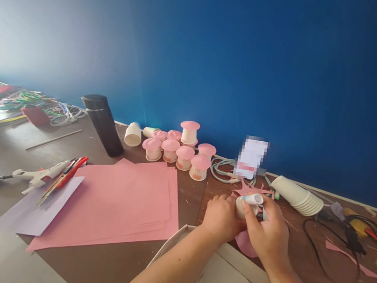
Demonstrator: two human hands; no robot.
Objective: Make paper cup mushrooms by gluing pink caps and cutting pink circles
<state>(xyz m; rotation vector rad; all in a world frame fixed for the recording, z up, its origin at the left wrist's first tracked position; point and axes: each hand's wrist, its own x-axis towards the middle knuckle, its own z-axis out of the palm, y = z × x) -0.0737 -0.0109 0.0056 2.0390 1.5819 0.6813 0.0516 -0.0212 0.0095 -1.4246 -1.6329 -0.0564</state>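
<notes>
My left hand [222,216] is closed around a small cream paper cup [239,208], mostly hidden by my fingers. My right hand [269,229] grips a short white tube [254,199] between thumb and fingers, against the cup; its exact kind is unclear. Below both hands a pink paper disc [247,244] shows in part. Pink paper scraps [250,187] lie just behind them. To the left stands a group of paper cups with pink paper discs on both ends [170,150], one raised on top of the others.
Pink sheets [123,198] lie left of centre, beside a lilac sheet [58,207], a glue gun [42,174] and a red cutter [69,171]. A black flask [103,125] stands behind. Stacked cups [297,196], a blurred phone [252,157] and cables [320,256] lie right.
</notes>
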